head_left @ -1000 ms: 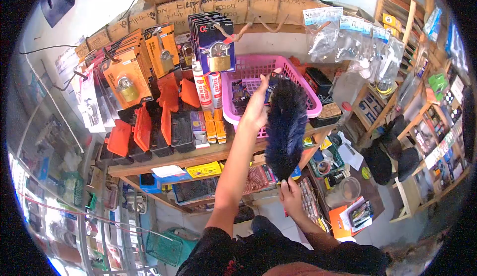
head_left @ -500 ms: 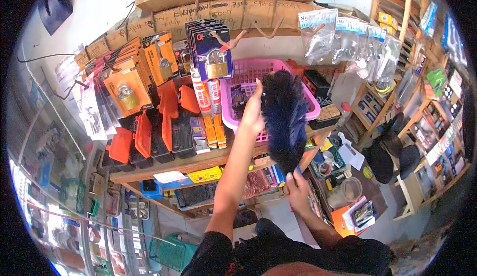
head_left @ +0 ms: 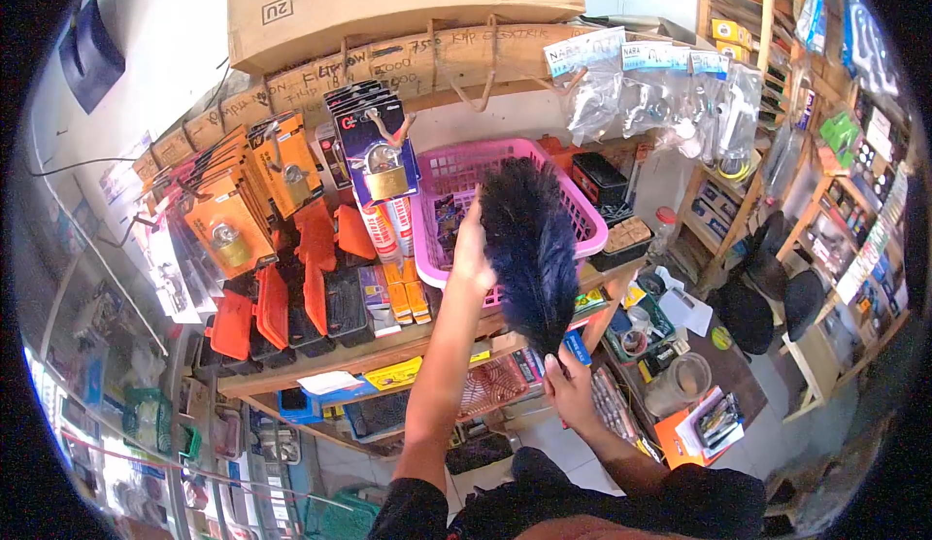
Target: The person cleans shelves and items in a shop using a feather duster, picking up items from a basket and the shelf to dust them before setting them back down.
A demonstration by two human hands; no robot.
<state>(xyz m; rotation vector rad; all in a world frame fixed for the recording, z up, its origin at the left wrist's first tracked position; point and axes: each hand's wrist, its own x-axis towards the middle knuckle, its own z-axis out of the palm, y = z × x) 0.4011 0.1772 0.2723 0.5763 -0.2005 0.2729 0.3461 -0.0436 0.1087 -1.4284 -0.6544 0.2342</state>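
Edging farther over the pink basket, the duster is pointing away from my right grip, clasping its base; I can't read my left grip alongside.

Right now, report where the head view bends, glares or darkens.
Head view, top: long brown wooden board bowed, corners black; head view, lower left: bright glare; head view, centre: fluffy blue-black duster underlit, most strands merging.

The duster looks feathery, the basket smooth plastic, the carton matt cardboard.
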